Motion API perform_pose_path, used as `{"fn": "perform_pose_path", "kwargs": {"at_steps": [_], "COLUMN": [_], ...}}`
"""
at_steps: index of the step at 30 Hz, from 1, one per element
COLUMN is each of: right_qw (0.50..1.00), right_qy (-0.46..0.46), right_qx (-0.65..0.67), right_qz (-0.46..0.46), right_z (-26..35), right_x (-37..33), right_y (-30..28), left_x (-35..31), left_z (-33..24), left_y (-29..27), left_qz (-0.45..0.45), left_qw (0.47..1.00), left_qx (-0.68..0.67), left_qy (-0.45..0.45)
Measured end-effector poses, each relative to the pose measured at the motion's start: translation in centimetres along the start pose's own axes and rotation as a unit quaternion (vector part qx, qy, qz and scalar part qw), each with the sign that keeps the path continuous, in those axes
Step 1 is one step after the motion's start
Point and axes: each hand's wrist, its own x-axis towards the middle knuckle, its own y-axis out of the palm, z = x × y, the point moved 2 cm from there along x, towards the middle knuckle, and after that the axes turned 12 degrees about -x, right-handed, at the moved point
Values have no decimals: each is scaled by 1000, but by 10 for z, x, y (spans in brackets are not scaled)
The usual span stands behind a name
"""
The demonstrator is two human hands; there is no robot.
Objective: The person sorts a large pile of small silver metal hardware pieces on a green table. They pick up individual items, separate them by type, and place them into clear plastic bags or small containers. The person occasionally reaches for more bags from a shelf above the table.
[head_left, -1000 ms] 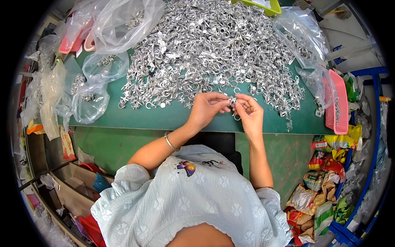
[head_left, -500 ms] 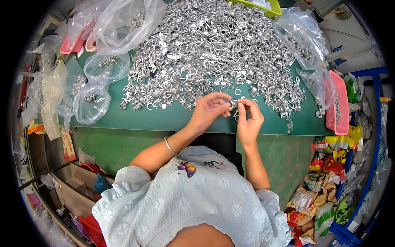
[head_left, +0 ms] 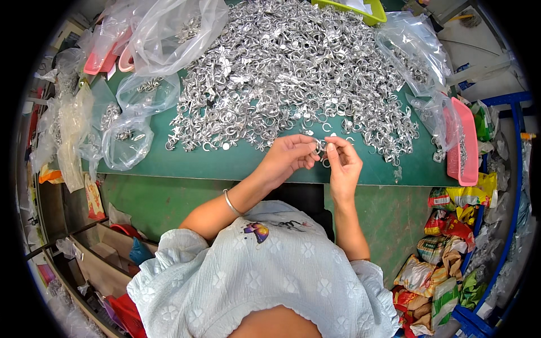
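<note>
Green table: silvery pieces in pink tray, clear bag and fingers

I can read no words or numbers on anything from here. The shirt bears dark, script-like marks beside its butterfly, too small for me to make out. I also see print on the yellow packet and the green-and-white packet to the right, too blurred to read.
</note>
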Motion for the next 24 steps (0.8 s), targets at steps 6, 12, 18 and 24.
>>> {"fn": "perform_pose_path", "kwargs": {"at_steps": [6, 12, 18, 24], "right_qw": [994, 934, 986, 945], "right_qy": [48, -220, -76, -170], "right_qx": [101, -281, -150, -277], "right_qz": [8, -15, -3, -45], "right_z": [7, 20, 13, 29], "right_x": [-5, 3, 3, 0], "right_y": [10, -6, -7, -3], "left_x": [4, 0, -10, -14], "left_z": [5, -2, -9, -9], "left_y": [-8, -12, 11, 11], "left_qz": [33, 89, 35, 12], "left_qw": [993, 987, 994, 968], "left_qx": [-110, -75, 93, 198], "left_qy": [-38, -110, 38, 154]}}
